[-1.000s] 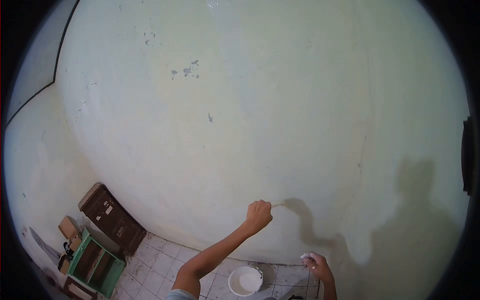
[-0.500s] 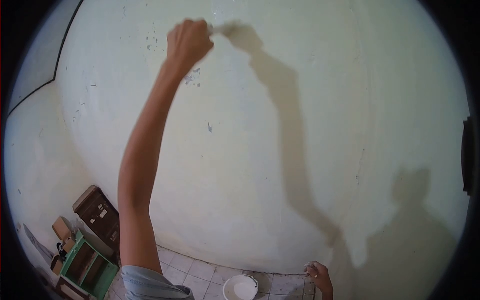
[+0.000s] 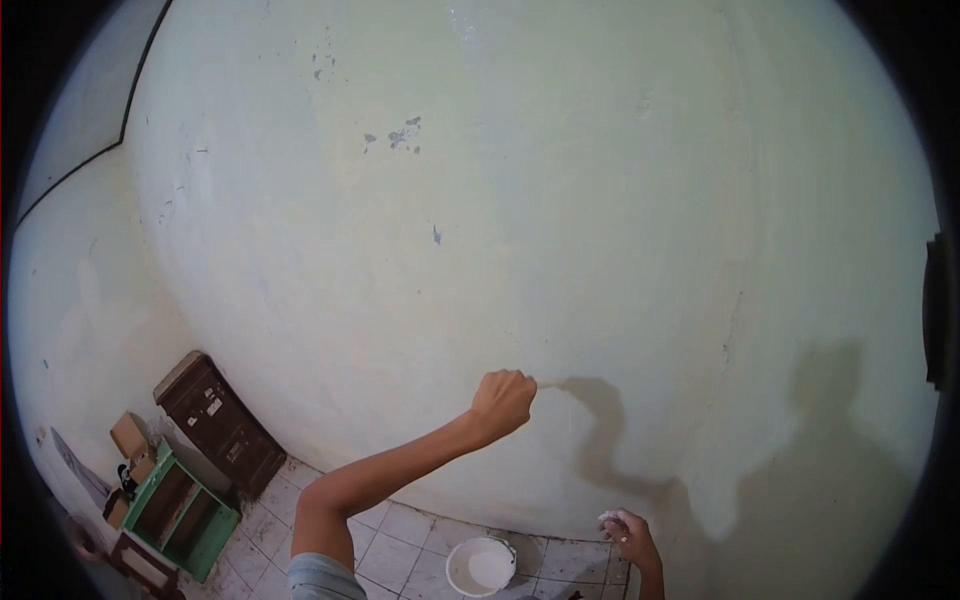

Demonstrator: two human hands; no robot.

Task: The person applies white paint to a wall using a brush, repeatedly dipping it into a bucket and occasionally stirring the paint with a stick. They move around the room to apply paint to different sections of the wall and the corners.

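My left hand (image 3: 504,404) is closed in a fist near the lower middle of the pale green wall (image 3: 600,250). What it grips is mostly hidden; only a thin pale edge shows past the knuckles toward the wall. Lower right, my right hand (image 3: 634,540) has its fingers curled around a whitish lump (image 3: 608,517), and white smears mark the fingers. Between and below the hands, a white bucket (image 3: 455,573) with white contents stands on the tiled floor. Grey chipped patches (image 3: 404,134) show on the upper wall.
A dark brown cabinet (image 3: 225,425) leans at the wall's left corner. Beside it stands a green shelf (image 3: 205,560) with cardboard boxes (image 3: 130,435) on top. A dark object (image 3: 935,310) is at the far right edge. Shadows of my arm and body fall on the wall.
My left hand has come down from high on the wall to its lower middle, still closed. My right hand stays low, shifted only slightly. The view has tilted a little.
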